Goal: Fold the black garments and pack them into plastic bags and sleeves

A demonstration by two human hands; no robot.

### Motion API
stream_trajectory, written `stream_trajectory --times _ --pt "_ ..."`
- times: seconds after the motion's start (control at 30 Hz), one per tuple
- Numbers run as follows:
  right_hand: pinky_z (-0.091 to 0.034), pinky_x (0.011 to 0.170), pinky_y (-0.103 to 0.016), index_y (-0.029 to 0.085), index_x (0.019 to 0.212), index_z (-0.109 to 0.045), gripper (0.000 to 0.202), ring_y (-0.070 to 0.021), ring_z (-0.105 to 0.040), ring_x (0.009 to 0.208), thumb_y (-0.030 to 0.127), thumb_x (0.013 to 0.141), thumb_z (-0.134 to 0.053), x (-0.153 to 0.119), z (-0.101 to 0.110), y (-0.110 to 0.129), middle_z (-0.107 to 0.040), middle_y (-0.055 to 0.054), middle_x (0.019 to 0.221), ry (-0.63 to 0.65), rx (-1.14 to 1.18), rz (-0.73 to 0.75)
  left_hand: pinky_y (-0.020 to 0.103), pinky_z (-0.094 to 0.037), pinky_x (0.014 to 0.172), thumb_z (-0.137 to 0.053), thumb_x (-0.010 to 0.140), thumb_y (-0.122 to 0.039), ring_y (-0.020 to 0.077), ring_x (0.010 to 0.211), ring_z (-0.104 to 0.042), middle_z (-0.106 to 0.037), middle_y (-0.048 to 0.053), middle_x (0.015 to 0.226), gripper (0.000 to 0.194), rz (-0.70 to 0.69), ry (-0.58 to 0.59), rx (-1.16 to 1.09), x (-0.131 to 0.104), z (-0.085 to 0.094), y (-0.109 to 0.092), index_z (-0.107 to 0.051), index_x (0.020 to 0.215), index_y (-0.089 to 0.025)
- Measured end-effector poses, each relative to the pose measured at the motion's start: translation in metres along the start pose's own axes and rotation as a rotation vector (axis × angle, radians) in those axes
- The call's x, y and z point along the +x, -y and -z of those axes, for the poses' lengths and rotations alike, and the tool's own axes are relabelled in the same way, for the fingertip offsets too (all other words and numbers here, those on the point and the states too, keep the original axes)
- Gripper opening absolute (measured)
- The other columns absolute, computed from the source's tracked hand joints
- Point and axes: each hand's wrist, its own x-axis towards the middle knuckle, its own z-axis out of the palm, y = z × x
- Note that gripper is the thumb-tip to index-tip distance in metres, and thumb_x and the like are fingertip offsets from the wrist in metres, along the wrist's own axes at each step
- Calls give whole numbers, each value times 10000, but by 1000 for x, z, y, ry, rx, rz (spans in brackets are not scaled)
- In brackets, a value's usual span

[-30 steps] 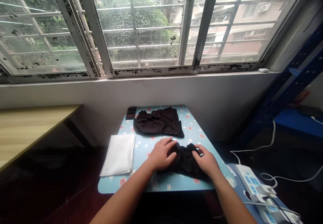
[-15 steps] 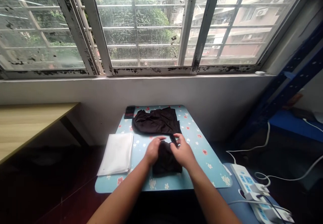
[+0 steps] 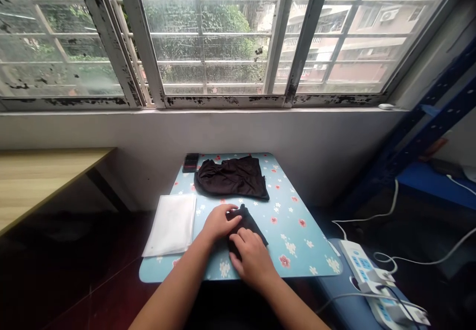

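Observation:
A small folded black cloth [image 3: 253,228] lies on the blue flowered tabletop [image 3: 293,211], turned at an angle. My left hand [image 3: 219,222] holds its upper left edge, thumb on top and fingers curled at the far side. My right hand [image 3: 255,260] is over the cloth's near part, its fingers bent against the fabric, and covers much of it. Beyond both hands a larger black fabric piece [image 3: 232,177] is laid flat, with a rounded left end and a few creases. Left of my hands is a stack of whitish translucent plastic bags [image 3: 171,226].
A small dark item [image 3: 191,163] sits at the table's far left corner. At right, a white power strip [image 3: 362,268] with plugs and cables rests on a blue surface. A wooden desk [image 3: 48,176] stands left, and a wall with windows is behind.
My right hand has moved from the cloth's far right corner to its near side. The folded cloth has turned, and my left hand has stayed near its upper left.

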Motion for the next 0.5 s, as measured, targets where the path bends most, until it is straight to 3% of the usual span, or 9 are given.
stream_trajectory --times 0.1,0.17,0.27,0.33,0.43,0.5 --pt "-436 883 -424 233 1054 -656 214 -272 -542 958 191 845 -631 -19 12 -17 -615 -79 1044 -49 -11 -45 417 -510 946 -706 812 -352 318 1058 -682 -739 102 1182 531 -1 70 222 -15 7 -5 -661 1328 -235" --pt "-437 836 -390 234 1010 -655 180 -251 -541 917 154 859 -598 -31 15 -28 -608 -68 998 -64 -3 -46 384 -515 873 -669 832 -329 300 987 -694 -742 101 1108 641 40 122 302 -30 13 -6 -543 1452 -226" --pt "-429 761 -330 235 995 -654 246 -214 -535 859 72 864 -523 -42 9 -39 -588 -56 947 -107 27 64 315 -490 734 -624 852 -307 250 826 -689 -723 54 962 861 137 160 321 -59 21 -7 -236 1615 -217" --pt "-417 724 -313 231 983 -661 283 -203 -526 834 38 848 -505 -46 1 -42 -574 -55 921 -175 45 172 282 -464 685 -596 867 -288 218 781 -678 -705 34 978 926 188 145 320 -78 24 -8 -88 1641 -250" --pt "-415 707 -317 229 997 -681 312 -203 -521 820 23 834 -513 -49 -7 -43 -566 -59 899 -265 72 271 262 -453 671 -551 902 -259 186 766 -674 -689 30 1040 851 227 99 335 -102 27 -10 -122 1635 -313" --pt "-436 726 -331 232 1062 -688 337 -209 -534 841 33 846 -522 -50 -5 -42 -579 -67 924 -260 95 287 262 -464 678 -527 919 -243 174 750 -668 -689 22 1029 795 223 72 348 -112 30 -11 -174 1627 -325"
